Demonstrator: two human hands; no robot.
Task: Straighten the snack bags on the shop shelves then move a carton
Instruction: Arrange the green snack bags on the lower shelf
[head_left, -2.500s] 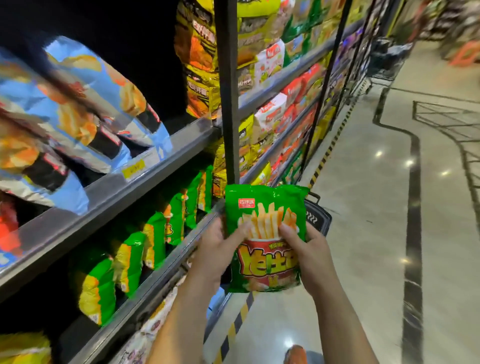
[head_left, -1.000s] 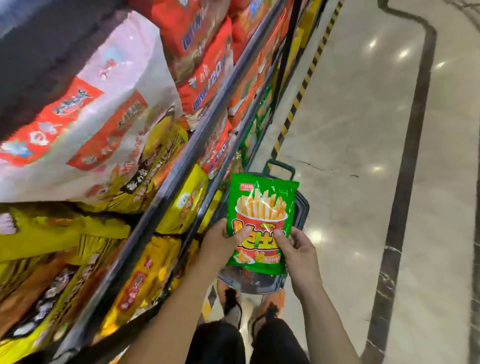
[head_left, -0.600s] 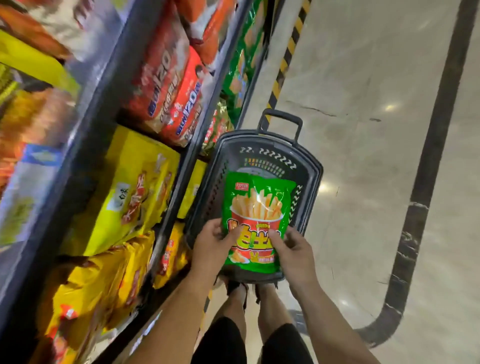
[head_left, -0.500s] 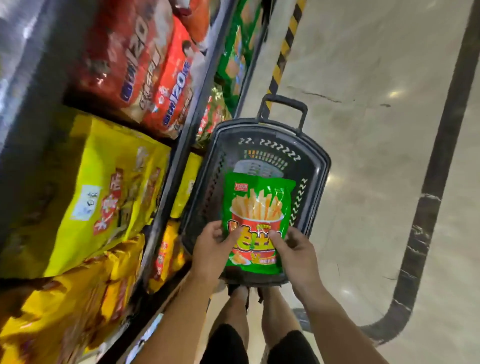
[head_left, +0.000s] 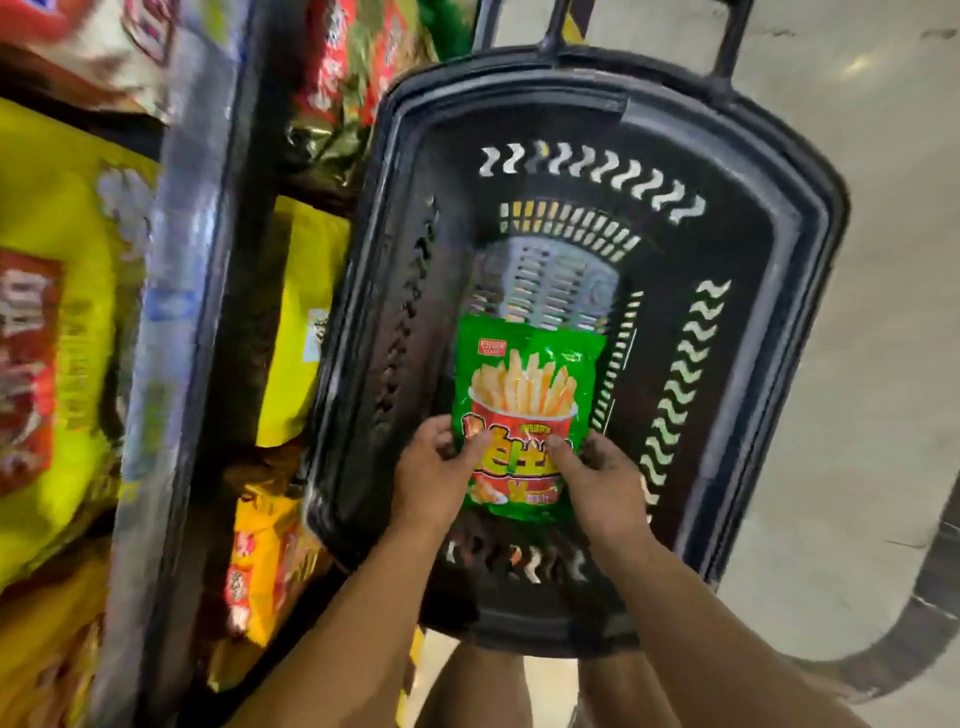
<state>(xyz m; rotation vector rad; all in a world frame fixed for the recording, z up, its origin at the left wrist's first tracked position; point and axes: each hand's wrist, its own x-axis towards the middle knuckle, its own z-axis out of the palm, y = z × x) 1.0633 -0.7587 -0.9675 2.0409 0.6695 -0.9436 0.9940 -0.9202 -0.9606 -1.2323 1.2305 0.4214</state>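
Snack bags (head_left: 52, 338) in yellow and red, blurred, filled the shelves (head_left: 176, 260) at the left. Just beside them, the left hand (head_left: 431, 478) pinched the lower left corner of a green fries bag (head_left: 530, 374) and the right hand (head_left: 602, 488) pinched its lower right corner. The bag was upright within the rim of a black shopping basket (head_left: 810, 218) on the pale floor (head_left: 883, 364).

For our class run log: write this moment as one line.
left hand + right hand: grip green fries bag | where: over black basket | released: no
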